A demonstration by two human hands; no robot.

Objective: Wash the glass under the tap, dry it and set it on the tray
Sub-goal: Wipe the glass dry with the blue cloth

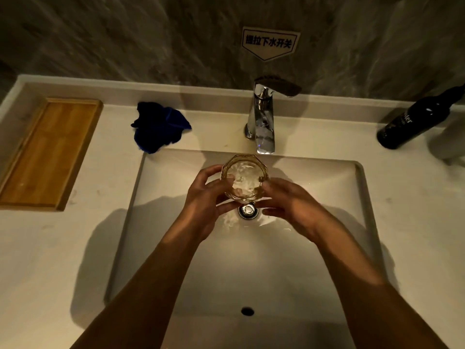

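Both hands [247,200] round upright glass [244,176], mouth up, under tap [263,117]

Open counter lies between the blue cloth [160,127] and the wooden tray [50,153]; the tap [263,122] overhangs the basin [327,187] behind the raised glass [244,176].

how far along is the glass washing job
Done: nothing finished yet. In hand: both hands, left hand and right hand, hold the glass over the sink below the tap, water churning inside. Left: drying with the blue cloth, then setting it on the wooden tray.
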